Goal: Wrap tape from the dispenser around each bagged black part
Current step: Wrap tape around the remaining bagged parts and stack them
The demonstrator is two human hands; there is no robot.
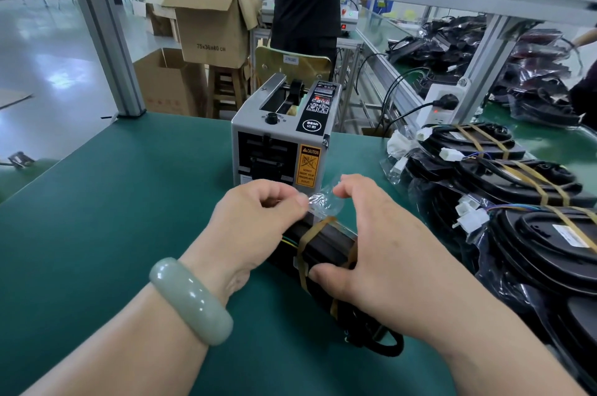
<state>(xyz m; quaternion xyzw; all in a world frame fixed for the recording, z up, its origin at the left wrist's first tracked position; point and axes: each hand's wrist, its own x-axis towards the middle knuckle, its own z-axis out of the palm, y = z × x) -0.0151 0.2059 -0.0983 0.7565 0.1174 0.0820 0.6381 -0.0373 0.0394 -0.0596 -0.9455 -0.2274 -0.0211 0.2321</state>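
Head view of a taping station. The left hand [258, 218], with a pale green bangle [190, 298] on its wrist, has its fingers curled and pinches a crinkled piece of clear film [323, 202] between thumb and forefinger. Whether this film is the bag's loose end or a strip of tape cannot be told. The right hand [381, 250] grips the bagged black part [326, 244]: its thumb presses on the near side, and the curled fingers arch over the far end, their tips just beside the film.

The part lies on the green table mat [113, 202] between the two hands, directly in front of the tape dispenser [284, 137]. A tan tape band [313, 231] already encircles the part, and a black cable [387, 347] trails from its near end.

The dispenser stands upright on the mat and carries an orange caution label [308, 166] on its front face. To the right lies a pile of taped bagged parts [533, 202] with white connectors, each crossed by tan bands. Beyond the table are open cardboard boxes [210, 30] and a white power strip [442, 101].
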